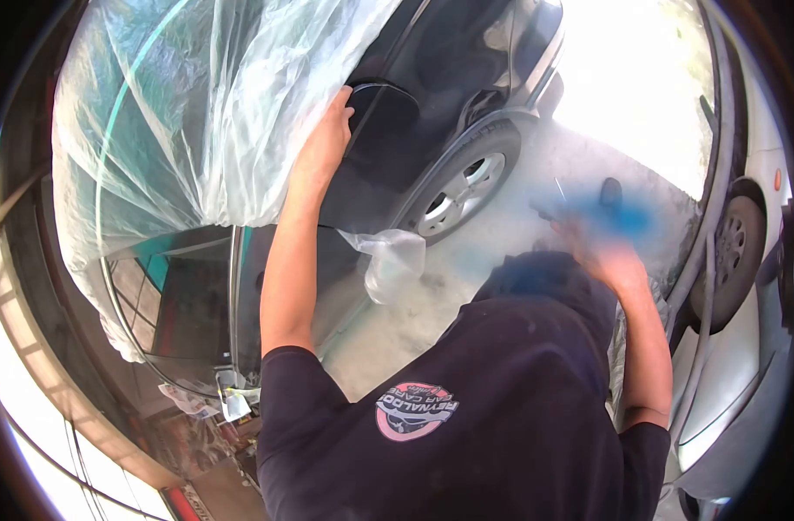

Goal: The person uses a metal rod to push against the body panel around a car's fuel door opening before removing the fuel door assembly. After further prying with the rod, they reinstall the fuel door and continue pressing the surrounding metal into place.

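Note:
My left hand [329, 137] reaches up to the edge of a clear plastic sheet [240, 130] draped over a dark car [371, 143]. Its fingers are curled in at the sheet's edge, close to a rounded dark outline on the body panel; the fingertips are partly hidden. On the other side, my right hand [598, 253] is low beside the rear of the car, closed round a tool with a blurred blue part [624, 217]. A thin pale rod shows near it, but haze hides the tool's kind.
The car's silver-spoked wheel [463, 193] stands on the pale floor [371, 347]. A loose plastic flap [394, 265] hangs from the car's side. To the right is another vehicle with a dark wheel [734, 252]. Bright light enters at upper right.

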